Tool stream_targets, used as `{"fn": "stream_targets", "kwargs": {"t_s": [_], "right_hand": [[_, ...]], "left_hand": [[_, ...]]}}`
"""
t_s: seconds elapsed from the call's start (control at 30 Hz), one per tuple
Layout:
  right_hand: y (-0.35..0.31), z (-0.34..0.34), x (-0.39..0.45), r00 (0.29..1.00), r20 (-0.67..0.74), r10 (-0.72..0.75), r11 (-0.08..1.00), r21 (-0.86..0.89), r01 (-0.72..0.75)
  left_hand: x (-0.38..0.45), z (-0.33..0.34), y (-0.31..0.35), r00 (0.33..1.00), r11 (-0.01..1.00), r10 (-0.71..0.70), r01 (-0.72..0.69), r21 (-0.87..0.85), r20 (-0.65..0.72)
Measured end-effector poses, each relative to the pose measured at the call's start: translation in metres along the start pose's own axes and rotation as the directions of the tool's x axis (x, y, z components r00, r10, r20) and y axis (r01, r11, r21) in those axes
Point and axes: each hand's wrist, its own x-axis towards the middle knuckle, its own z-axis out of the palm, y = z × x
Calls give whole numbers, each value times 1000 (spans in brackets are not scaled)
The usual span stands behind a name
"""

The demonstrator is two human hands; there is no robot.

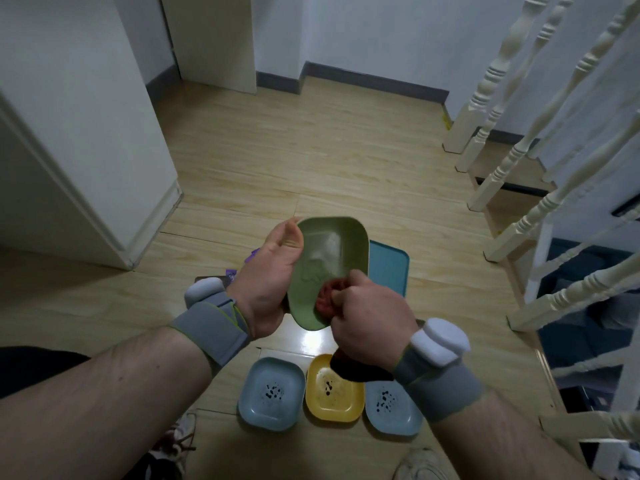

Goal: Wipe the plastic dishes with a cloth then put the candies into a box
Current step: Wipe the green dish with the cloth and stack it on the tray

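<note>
I see left hand (273,271) gripping tilted green plastic dish (322,268) above floor | right hand (370,317) fingers curled round red cloth (325,299) wiping inside | blue (272,393), yellow (334,389), blue (393,407) dishes still spotted | candies, box unidentified

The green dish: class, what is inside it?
Inside the green dish, the right hand presses a red cloth near pale smears; the surface beneath the cloth is hidden.

White stair balusters (512,109) at right, wooden floor (311,150), white sneakers (420,465) at bottom edge.
</note>
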Motion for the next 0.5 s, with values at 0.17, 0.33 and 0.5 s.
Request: {"fn": "stream_targets", "kwargs": {"t_s": [0.17, 0.33, 0.5], "right_hand": [[-10, 0, -3, 982, 71, -173, 923, 359, 137], [13, -34, 2, 985, 14, 174, 317, 946, -70], [30, -42, 3, 966, 214, 148, -426, 895, -133]], "left_hand": [[1, -6, -5, 997, 995, 72, -73, 72, 13], [4, -13, 2, 989, 982, 143, -145, 119, 30], [8, -16, 9, 993, 993, 116, -114, 32, -36]]}}
